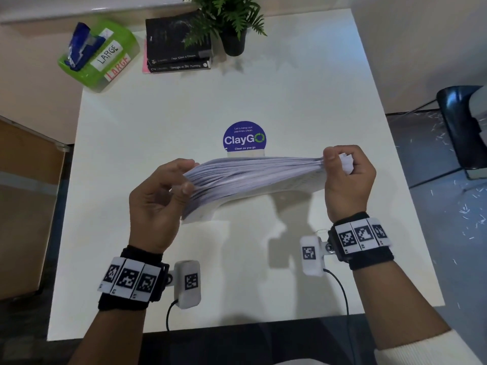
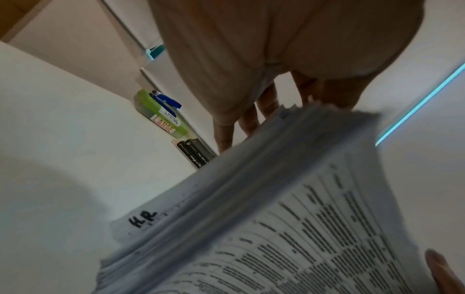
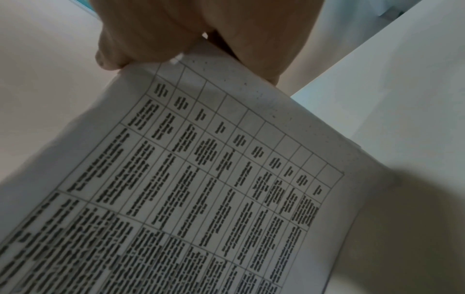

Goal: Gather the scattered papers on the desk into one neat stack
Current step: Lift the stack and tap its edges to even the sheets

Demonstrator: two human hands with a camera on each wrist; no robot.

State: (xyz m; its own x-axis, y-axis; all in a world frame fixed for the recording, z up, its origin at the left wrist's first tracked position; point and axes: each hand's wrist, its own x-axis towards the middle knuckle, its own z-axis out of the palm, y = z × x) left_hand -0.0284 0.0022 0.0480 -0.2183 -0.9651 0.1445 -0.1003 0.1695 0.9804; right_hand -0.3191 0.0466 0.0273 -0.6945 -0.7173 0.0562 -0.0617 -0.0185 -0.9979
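Paper stack [image 1: 253, 177]: held above white desk [image 1: 303, 96]; right hand [image 1: 347, 177] clenched at 3 o'clock end, left hand [image 1: 158, 198] fingers curled round fanned 9 o'clock end.

The papers' [image 3: 201, 189] blurred print is unreadable, its lower edge cropped.

Papers [image 1: 253, 177] above desk [image 1: 303, 96], between hands.
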